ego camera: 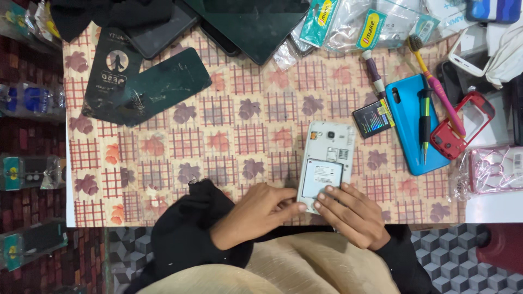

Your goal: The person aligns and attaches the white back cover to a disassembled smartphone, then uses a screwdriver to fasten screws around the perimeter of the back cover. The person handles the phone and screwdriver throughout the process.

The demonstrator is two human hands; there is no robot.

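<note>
A: Head camera is looking straight down on a white smartphone point(327, 163) lying face down with its back cover off, near the front edge of the bench point(218, 136); a grey battery point(322, 177) is sitting in its bay.

B: And the hands?

A: Left hand point(256, 215) is pinching the phone's lower left corner, its fingers point(294, 206) closed on the edge. Right hand point(354, 215) is resting on the lower right, fingertips pressing on the bottom of the battery rather than wrapping anything.

B: So what is worrying you?

A: The phone is lying close to the bench edge. If the left-hand pinch is slipping while the right fingertips are pushing, I judge the body could be sliding towards the lap. Nails levering at the battery's bottom edge could also be bending the cell or scraping the contacts; I cannot tell whether it is seated or lifting.

B: Anything nearby getting in the way?

A: Just beside it, up and right, a loose black battery point(373, 117) is lying against a blue phone point(408, 125) with a yellow-and-black screwdriver point(425, 128) on top. A red phone frame point(463, 125) and a pink toothbrush point(436, 81) are crowding that side, so an elbow swing could be knocking them about. Dark screen-protector sleeves point(141, 87) are lying well apart at upper left.
</note>
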